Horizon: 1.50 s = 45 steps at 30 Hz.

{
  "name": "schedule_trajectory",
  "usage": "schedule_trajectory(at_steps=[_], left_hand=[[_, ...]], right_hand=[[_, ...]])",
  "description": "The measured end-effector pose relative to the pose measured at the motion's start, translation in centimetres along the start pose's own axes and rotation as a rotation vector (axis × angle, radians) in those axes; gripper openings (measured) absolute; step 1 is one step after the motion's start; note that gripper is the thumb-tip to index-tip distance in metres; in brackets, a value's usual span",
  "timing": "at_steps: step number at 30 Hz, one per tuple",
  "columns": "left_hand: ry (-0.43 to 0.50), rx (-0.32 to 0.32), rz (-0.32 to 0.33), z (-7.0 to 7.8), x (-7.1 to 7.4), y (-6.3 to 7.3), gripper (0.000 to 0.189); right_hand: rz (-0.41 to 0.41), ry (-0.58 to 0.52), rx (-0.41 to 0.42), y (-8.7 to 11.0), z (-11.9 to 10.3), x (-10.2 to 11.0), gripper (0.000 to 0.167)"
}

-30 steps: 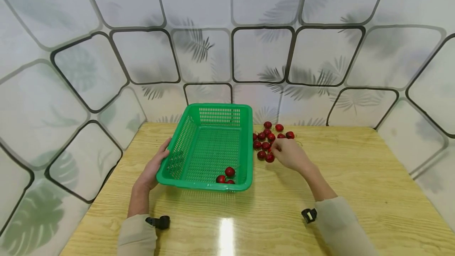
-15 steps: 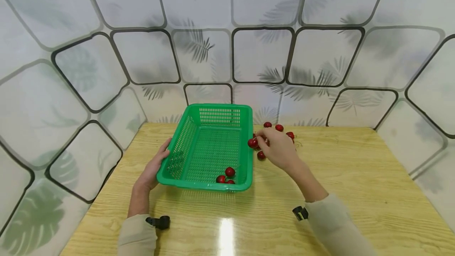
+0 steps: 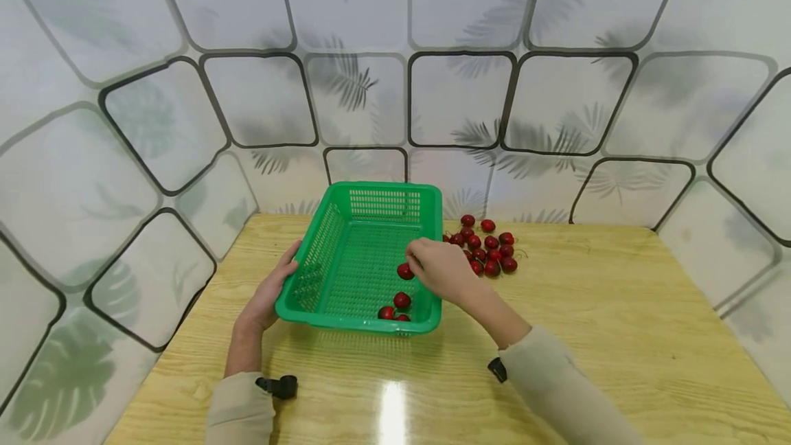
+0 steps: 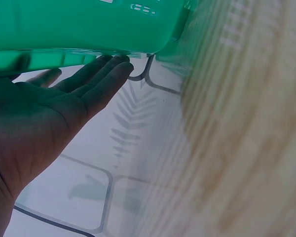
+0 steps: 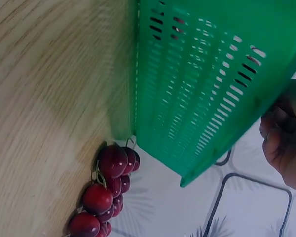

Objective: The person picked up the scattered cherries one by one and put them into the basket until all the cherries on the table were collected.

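Over the right side of a green plastic basket (image 3: 358, 323), my right hand (image 3: 441, 270) pinches a red cherry (image 3: 405, 271), apparently by its stem. Below it in the basket's near right corner lie a few cherries (image 3: 402, 301). My left hand (image 3: 266, 297) rests against the basket's left side; the left wrist view shows its fingers (image 4: 108, 81) nearly straight, touching under the rim. In the right wrist view the basket wall (image 5: 187, 89) hides the held cherry, and the curled right hand (image 5: 288, 143) appears above the rim.
A pile of cherries (image 3: 492, 255), several with stems, lies on the wooden table (image 3: 587, 294) just right of the basket. Behind the table stands a patterned wall (image 3: 460, 98).
My right hand has moved left from the cherry pile, carrying a cherry over the rim into the basket's opening. The left hand stays at the basket's side.
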State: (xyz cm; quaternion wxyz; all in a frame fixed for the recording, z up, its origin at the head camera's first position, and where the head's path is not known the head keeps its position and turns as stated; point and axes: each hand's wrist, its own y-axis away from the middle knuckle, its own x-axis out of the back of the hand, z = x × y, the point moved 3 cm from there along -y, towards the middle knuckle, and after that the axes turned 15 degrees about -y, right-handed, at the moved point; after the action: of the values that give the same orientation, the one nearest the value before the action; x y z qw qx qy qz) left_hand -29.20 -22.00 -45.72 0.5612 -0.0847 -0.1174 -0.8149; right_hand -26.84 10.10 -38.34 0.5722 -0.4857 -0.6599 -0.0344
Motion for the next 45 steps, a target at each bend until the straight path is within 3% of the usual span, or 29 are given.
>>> schedule_trajectory(at_steps=[8,15,26,36,45], left_hand=[[0.002,0.009,0.001,0.0,-0.1,-0.2,0.063],[-0.005,0.006,-0.003,0.0,-0.1,-0.3,0.064],[-0.009,0.003,-0.002,0.1,0.0,-0.1,0.062],[-0.009,0.006,-0.004,0.1,0.0,-0.2,0.062],[-0.01,0.007,-0.003,0.1,0.0,-0.1,0.062]], right_hand=[[-0.146,0.083,-0.026,-0.9,-0.4,-2.5,0.027],[-0.264,0.112,-0.105,-1.0,-0.2,-3.8,0.026],[-0.386,0.169,-0.176,-1.1,0.1,-4.8,0.032],[-0.468,0.212,-0.153,-1.1,-0.1,-5.0,0.038],[-0.473,0.241,-0.141,-1.0,-0.1,-5.2,0.04]])
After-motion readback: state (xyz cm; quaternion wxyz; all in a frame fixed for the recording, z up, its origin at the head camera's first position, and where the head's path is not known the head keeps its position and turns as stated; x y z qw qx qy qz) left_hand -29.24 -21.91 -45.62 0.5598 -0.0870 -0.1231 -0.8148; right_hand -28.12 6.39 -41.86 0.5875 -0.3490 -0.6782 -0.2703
